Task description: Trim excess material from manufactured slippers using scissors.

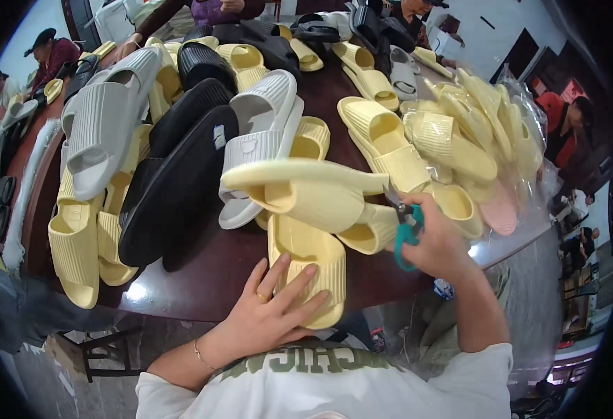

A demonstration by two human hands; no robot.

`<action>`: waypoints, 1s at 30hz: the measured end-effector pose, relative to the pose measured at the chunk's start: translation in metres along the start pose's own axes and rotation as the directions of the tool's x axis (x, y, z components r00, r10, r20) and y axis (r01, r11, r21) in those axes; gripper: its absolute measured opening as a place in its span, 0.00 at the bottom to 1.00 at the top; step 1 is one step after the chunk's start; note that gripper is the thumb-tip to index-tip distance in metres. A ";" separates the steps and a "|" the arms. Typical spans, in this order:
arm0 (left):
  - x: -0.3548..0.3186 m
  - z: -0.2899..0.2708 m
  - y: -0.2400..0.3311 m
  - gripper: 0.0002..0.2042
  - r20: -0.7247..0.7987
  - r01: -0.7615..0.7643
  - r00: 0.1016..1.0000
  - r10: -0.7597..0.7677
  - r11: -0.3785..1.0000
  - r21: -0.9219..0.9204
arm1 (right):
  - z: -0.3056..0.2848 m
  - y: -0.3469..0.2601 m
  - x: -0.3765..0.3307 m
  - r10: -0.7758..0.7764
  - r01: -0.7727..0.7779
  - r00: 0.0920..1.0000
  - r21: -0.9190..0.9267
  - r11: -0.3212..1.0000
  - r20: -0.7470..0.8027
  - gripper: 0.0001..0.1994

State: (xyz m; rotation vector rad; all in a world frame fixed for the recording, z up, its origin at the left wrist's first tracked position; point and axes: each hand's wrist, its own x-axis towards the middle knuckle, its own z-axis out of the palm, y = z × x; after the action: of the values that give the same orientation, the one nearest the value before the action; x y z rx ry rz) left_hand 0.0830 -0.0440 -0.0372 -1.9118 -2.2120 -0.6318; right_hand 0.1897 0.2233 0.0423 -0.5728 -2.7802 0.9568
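My left hand (271,314) lies with spread fingers on the ribbed strap of a pale yellow slide slipper (303,244) at the table's near edge. My right hand (436,241) is closed around small scissors (410,227) with teal handles and dark blades. Beside the blades, a second yellow slipper (292,192) is tipped on its side above the first, slightly blurred. The blade tips are close to its right end; whether they touch it I cannot tell. Another yellow slipper (369,234) sits just behind my right hand, partly covered.
Black slippers (174,188), grey slippers (114,126) and several yellow ones crowd the dark red table (202,286). Right of me is a pile of yellow slippers (460,126) with clear plastic bags (530,133) and a pink slipper (498,209). Other people sit around the far side.
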 end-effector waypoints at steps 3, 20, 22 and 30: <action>0.003 0.001 -0.010 0.28 -0.022 -0.015 1.000 0.016 0.999 0.039 | 0.030 0.025 -0.002 -0.091 0.083 0.992 -0.087 0.993 -0.086 0.25; 0.051 -0.010 -0.035 0.40 -0.421 0.127 0.762 -0.492 0.752 -0.647 | 0.079 0.069 -0.007 -0.236 0.252 0.810 -0.046 0.967 -0.536 0.24; 0.069 -0.014 -0.036 0.44 -0.376 0.019 0.673 -0.637 0.523 -0.852 | 0.078 0.066 -0.014 -0.155 0.290 0.753 0.110 0.951 -0.640 0.25; 0.089 -0.005 -0.026 0.41 -0.220 -0.160 0.751 -0.622 0.153 -0.975 | 0.049 0.046 -0.042 0.016 0.413 0.836 0.647 0.641 -0.549 0.28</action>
State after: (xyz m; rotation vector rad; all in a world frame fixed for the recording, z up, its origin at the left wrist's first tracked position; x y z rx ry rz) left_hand 0.0416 0.0328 -0.0046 -1.0498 -1.6126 -2.8669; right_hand 0.2302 0.2122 -0.0249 -0.2838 -1.6910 1.4916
